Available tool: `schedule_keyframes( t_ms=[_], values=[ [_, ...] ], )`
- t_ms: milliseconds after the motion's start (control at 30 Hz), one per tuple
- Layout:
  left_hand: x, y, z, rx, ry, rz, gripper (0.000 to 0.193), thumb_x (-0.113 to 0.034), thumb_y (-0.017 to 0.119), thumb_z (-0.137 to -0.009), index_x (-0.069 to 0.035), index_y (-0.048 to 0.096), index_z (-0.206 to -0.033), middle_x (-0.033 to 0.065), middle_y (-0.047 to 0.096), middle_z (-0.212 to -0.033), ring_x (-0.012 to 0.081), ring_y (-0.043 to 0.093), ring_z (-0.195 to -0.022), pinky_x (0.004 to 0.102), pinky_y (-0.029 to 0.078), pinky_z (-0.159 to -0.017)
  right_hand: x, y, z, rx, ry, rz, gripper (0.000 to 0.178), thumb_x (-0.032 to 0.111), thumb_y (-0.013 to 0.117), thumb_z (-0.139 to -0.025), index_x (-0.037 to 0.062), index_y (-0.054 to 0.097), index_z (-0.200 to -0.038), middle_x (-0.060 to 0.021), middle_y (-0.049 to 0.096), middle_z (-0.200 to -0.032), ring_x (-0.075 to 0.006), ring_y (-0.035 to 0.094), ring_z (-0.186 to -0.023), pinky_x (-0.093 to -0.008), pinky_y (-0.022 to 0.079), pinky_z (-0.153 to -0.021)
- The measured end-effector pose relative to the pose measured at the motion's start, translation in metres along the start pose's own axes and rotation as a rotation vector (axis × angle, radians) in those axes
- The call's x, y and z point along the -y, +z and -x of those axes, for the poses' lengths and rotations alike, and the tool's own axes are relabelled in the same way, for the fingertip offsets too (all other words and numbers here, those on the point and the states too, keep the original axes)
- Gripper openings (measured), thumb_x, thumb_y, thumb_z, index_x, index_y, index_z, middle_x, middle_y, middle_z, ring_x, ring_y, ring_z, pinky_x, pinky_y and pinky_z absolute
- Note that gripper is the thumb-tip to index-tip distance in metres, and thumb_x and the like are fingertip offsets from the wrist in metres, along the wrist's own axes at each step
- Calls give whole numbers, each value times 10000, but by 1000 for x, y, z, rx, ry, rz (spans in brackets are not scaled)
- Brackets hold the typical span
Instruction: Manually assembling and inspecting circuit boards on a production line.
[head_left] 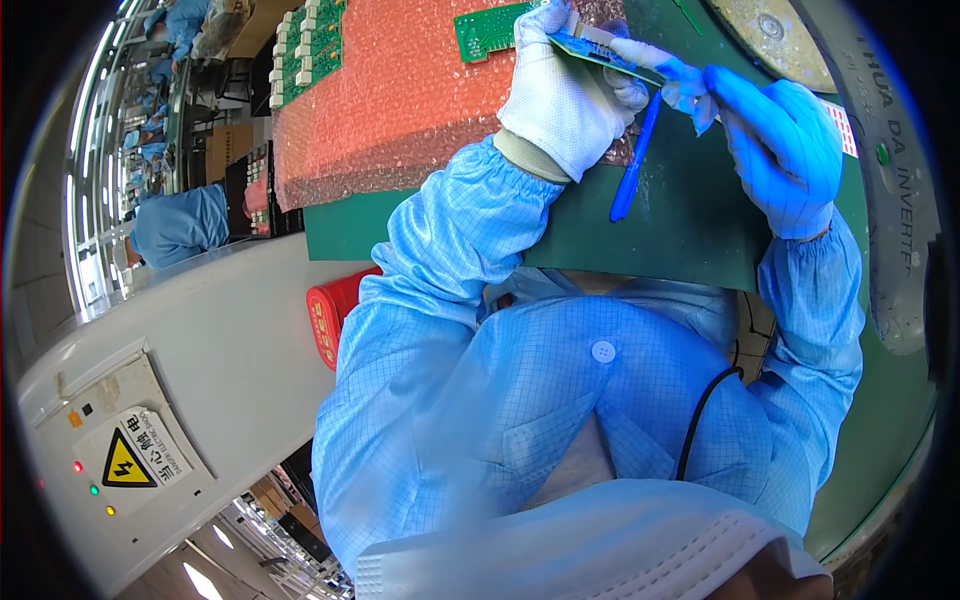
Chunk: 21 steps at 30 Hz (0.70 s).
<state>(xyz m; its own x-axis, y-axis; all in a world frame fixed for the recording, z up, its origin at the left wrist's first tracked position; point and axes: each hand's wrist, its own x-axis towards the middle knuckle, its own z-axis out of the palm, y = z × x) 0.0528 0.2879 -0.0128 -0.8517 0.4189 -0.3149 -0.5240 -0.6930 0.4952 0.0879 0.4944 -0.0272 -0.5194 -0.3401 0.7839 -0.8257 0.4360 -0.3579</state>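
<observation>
My left hand [568, 105], in a white knit glove, is closed on a small circuit board [607, 57] held tilted at the top of the view. My right hand [785, 145], also gloved, comes in from the right with its fingers pinched on a pale crumpled piece [690, 92] that looks like cloth. That piece reaches the board's right end; whether it touches the board's face I cannot tell. Below the board, a blue pen [636, 170] lies on the green mat [690, 215]. Just left of my left hand, another green circuit board [487, 33] rests on pink bubble wrap [400, 110].
Boards with white connectors [305, 50] stand at the far left of the wrap. A round, worn beige plate [775, 40] and a grey curved band [895, 200] border the right. Left of me are a red container [335, 318] and a white machine casing [200, 330]. Several people work beyond.
</observation>
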Motion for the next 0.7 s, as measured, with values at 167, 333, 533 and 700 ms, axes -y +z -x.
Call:
schedule_keyframes(
  t_ms=[167,333,533,700],
  values=[
    [0,-2,0,-101,28,-76,399,-457,422,-994,-115,517,-812,113,578,-666,182,482,-572,297,384,-545,0,-2,6,50,30,-7,413,-47,685,-823,36,668,-1228,-42,605,-774,-189,509,-676,-321,428,-618],
    [5,-14,-6,-38,3,102,416,-477,440,-981,-121,524,-782,52,505,-624,181,482,-586,308,381,-547,1,-2,4,77,-4,47,445,-67,707,-778,36,678,-1210,-26,570,-736,-182,491,-641,-323,420,-619],
    [-5,-7,-1,-73,-16,26,402,-463,462,-971,-133,517,-749,32,506,-647,172,491,-586,289,385,-537,-5,-9,0,135,-10,194,378,-44,705,-789,12,691,-1163,-47,550,-661,-174,506,-558,-322,382,-506],
    [-4,-10,-2,-13,12,27,395,-448,464,-974,-130,516,-744,43,529,-660,175,508,-581,291,396,-526,-1,-8,-2,78,-12,153,377,-49,704,-794,14,691,-1165,-52,607,-700,-170,545,-585,-308,406,-518]
  ],
)
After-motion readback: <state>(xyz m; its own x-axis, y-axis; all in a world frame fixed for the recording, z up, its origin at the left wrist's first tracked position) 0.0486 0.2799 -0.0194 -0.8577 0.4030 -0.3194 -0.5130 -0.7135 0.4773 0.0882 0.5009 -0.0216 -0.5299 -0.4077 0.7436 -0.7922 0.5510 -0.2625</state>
